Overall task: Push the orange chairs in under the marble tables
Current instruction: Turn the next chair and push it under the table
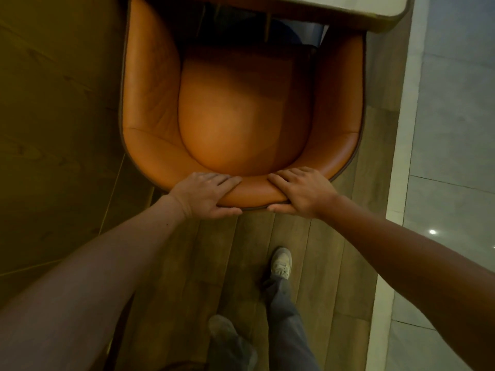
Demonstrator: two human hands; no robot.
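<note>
While our feet stand on the wooden floor (pixel 316 263) at the bottom of the frame, we have both hands on the orange chair (pixel 241 108) just above them. Our left hand (pixel 206 195) and right hand (pixel 300 192) each wrap the curved top of the backrest, fingers over the inside, thumbs on the outer edge, side by side and equally near. From our hands the seat runs straight up the frame toward the marble table (pixel 375 12) at the top right. The arm fronts already reach its edge, so the push should go straight up the frame.
</note>
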